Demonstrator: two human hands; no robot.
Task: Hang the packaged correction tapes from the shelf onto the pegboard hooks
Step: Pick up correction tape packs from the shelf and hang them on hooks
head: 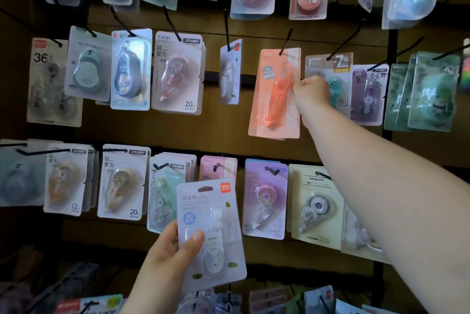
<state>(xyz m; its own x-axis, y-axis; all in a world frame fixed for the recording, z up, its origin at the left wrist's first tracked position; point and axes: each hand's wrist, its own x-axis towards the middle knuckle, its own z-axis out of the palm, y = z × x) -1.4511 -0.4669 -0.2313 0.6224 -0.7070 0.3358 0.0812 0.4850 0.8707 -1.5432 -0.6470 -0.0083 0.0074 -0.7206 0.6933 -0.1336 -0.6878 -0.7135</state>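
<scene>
Left hand point(165, 250) grips pale lilac carded correction tape pack point(212, 235); right hand point(311, 93) pinches hanging orange carded correction tape pack point(276, 93) edge.

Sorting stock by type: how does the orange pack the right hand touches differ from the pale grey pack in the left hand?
The orange carded pack hangs on a black peg; the pale grey carded pack is off any hook, gripped by the left hand. The orange one holds a long pen-shaped dispenser; the grey one a short rounded one. The right hand only meets the orange pack's edge. Both are clear blisters on card.
</scene>
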